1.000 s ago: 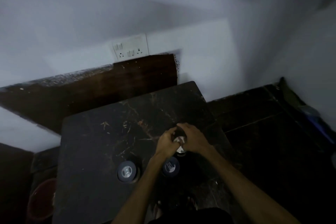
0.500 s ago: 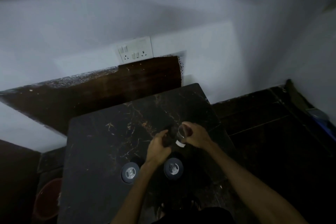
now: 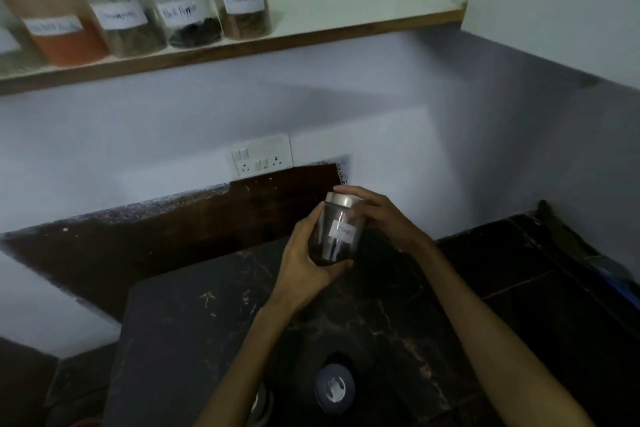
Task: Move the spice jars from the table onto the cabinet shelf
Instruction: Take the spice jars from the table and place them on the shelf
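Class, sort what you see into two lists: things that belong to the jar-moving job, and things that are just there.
Job: held jar, left hand, right hand, dark-lidded jar on table, shelf, shelved jars, table.

Just there: wall socket, floor.

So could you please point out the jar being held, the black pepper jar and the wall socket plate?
held jar (image 3: 341,234): head view, white label.
black pepper jar (image 3: 180,12): head view, label.
socket plate (image 3: 262,158): head view, centre.
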